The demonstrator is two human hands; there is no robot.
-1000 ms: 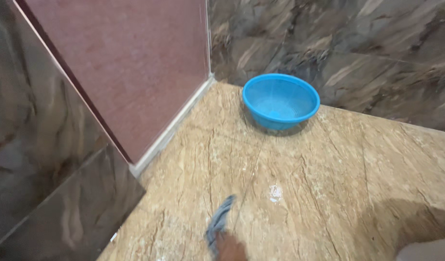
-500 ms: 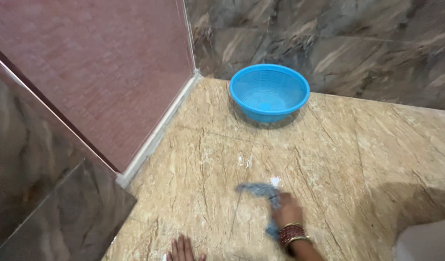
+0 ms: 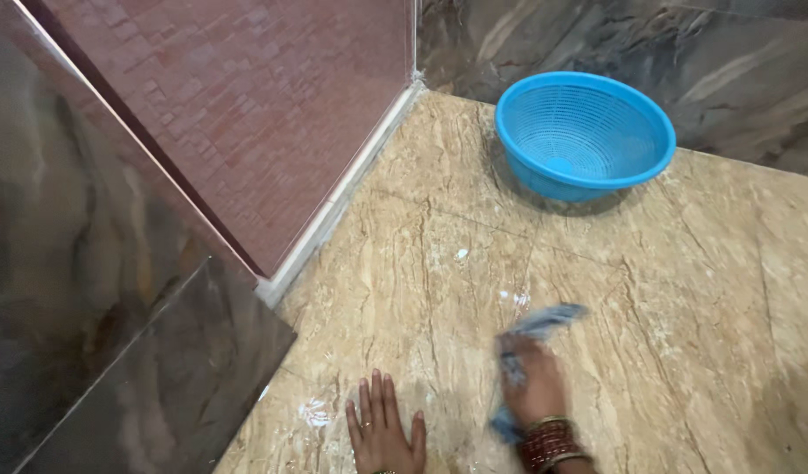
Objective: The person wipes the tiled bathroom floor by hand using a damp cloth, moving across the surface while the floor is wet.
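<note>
The right hand [image 3: 534, 383] presses a blue-grey rag [image 3: 531, 338] flat on the tan stone floor [image 3: 685, 290], fingers curled over it, gripping it. The left hand [image 3: 384, 428] lies flat and open on the floor, holding nothing. This looks like wiping the floor. Small white spots [image 3: 461, 254] sit just ahead of the rag, so the wiping probably needs to reach them. A blue plastic basket [image 3: 585, 133] stands well apart by the dark wall. Both arms are cut off at the bottom edge, and the rag looks blurry.
</note>
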